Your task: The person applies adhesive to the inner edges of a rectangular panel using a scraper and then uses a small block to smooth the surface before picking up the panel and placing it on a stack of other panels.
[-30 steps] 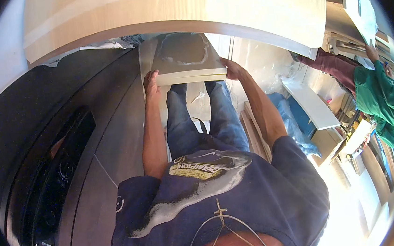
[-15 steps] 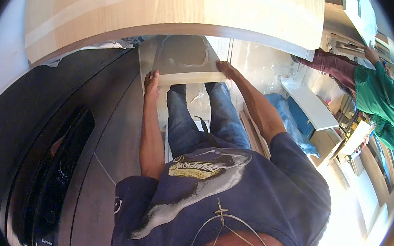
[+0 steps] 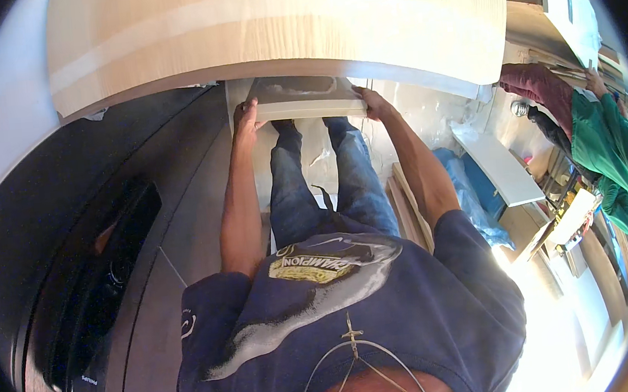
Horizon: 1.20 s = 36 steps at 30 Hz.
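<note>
My left hand [image 3: 246, 117] is closed round the left corner of a grey-brown panel [image 3: 297, 89] with a thick pale front edge. At its right corner, my right hand [image 3: 374, 104] grips the same panel. Both arms reach straight forward, and the panel lies level above my shins. Its far part is hidden beneath a large light wood board [image 3: 277, 27], which spans the top of the view. Whether the panel touches that board I cannot tell.
Dark cabinet-like panels with a glossy black device [image 3: 105, 289] stand on my left. To the right are a white board [image 3: 498, 161], blue plastic sheeting [image 3: 471, 201] and wood offcuts. A person in a green top [image 3: 602, 144] is at the far right.
Both hands have moved the panel forward, away from my body. More of it is now under the light wood board. The person at the right has shifted slightly.
</note>
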Available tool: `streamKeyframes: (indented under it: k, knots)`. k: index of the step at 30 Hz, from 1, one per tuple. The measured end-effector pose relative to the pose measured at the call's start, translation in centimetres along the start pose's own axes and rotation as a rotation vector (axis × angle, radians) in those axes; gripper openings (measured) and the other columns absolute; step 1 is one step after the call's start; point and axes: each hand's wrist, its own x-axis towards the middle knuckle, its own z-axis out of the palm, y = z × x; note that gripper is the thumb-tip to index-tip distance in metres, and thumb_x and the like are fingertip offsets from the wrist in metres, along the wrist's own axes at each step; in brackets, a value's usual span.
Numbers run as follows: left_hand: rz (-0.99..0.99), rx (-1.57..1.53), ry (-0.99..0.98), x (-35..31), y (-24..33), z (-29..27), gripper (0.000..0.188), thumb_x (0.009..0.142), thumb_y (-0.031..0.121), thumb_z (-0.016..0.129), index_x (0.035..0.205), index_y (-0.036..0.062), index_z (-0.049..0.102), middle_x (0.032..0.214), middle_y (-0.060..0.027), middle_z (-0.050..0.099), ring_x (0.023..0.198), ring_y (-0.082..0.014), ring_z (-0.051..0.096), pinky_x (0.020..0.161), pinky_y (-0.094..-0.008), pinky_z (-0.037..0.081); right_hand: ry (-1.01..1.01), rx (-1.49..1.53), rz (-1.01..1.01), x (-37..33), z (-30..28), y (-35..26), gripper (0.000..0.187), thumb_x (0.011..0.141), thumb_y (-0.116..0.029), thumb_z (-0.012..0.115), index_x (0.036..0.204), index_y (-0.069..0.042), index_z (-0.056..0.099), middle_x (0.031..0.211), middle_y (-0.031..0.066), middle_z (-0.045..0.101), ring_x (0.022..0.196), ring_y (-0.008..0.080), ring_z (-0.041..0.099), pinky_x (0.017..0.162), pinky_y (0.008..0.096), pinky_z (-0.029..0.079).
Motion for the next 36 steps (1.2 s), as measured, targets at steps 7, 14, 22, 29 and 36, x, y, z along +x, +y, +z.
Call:
streamKeyframes:
  k: [7, 14, 22, 29, 36]
  knots:
    - [-0.025, -0.119, -0.198, 3.8, 3.5, 1.6, 0.052, 0.099, 0.038, 0.068, 0.137, 0.0083, 0.052, 0.13, -0.0132, 0.059, 0.11, -0.0334, 0.067, 0.086, -0.0532, 0.065, -0.024, 0.466, -0.153, -5.2, -0.2, -2.4, 0.068, 0.106, -0.054, 0.046, 0.148, 0.0, 0.043, 0.137, 0.0272, 0.056, 0.115, 0.0382, 0.066, 0.095, 0.0474, 0.059]
    - [-0.006, -0.188, -0.276, 2.8, 7.7, 3.9, 0.076, 0.097, 0.052, 0.067, 0.152, 0.0098, 0.034, 0.144, -0.0182, 0.05, 0.115, -0.0377, 0.066, 0.092, -0.051, 0.063, 0.209, 0.267, -0.235, -6.6, -0.2, 0.1, 0.073, 0.104, -0.048, 0.051, 0.155, 0.001, 0.035, 0.139, 0.0301, 0.055, 0.111, 0.0375, 0.069, 0.085, 0.0425, 0.062]
    - [0.224, -0.237, -0.138, -2.8, 6.0, 3.6, 0.079, 0.099, 0.046, 0.066, 0.156, 0.0076, 0.027, 0.151, -0.0211, 0.041, 0.115, -0.0382, 0.067, 0.093, -0.048, 0.062, 0.288, 0.105, -0.259, -8.5, -2.0, 7.9, 0.07, 0.102, -0.052, 0.054, 0.149, -0.002, 0.046, 0.126, 0.0225, 0.064, 0.097, 0.0306, 0.073, 0.074, 0.0375, 0.06]
    - [0.277, 0.147, -0.157, -8.2, 2.4, 2.2, 0.056, 0.1, 0.031, 0.066, 0.146, 0.0055, 0.045, 0.128, -0.016, 0.061, 0.105, -0.0283, 0.07, 0.088, -0.0399, 0.06, 0.504, -0.383, -0.325, -8.5, 0.7, 18.0, 0.05, 0.097, -0.041, 0.054, 0.13, -0.005, 0.068, 0.11, 0.0208, 0.073, 0.097, 0.0265, 0.072, 0.084, 0.0406, 0.058]
    - [0.72, 0.8, -1.2, -26.1, -1.4, 14.9, 0.022, 0.103, 0.02, 0.062, 0.116, 0.0041, 0.069, 0.102, -0.0128, 0.074, 0.089, -0.0239, 0.07, 0.077, -0.0361, 0.055, 0.345, -1.238, -0.734, -0.8, -0.6, 28.2, 0.051, 0.094, -0.036, 0.057, 0.136, -0.009, 0.065, 0.14, 0.0196, 0.063, 0.13, 0.0331, 0.058, 0.112, 0.044, 0.043]
